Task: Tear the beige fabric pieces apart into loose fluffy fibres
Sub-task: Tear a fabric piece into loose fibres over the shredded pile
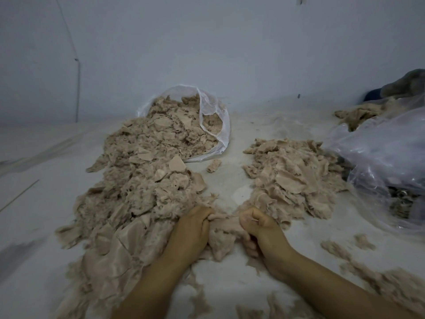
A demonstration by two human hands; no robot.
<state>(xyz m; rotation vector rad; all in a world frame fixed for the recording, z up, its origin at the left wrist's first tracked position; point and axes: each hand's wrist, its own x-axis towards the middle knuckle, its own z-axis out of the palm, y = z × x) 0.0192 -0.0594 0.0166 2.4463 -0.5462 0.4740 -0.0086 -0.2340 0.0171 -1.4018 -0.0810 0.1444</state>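
A beige fabric piece [222, 236] is stretched between both hands at the lower middle of the view. My left hand [190, 231] grips its left end with curled fingers. Its right end is gripped by my right hand [258, 229], closed in a fist. A large pile of beige fabric pieces and fluff [138, 187] runs along the left, from beside my left hand back to a clear plastic bag [215, 118]. A second pile [292, 178] lies to the right, just beyond my right hand.
The work surface [230, 180] is white and dusty, and a pale wall rises behind it. A crumpled clear plastic bag [386, 157] with more material sits at the right edge. Loose fibre tufts [368, 272] lie scattered at the lower right.
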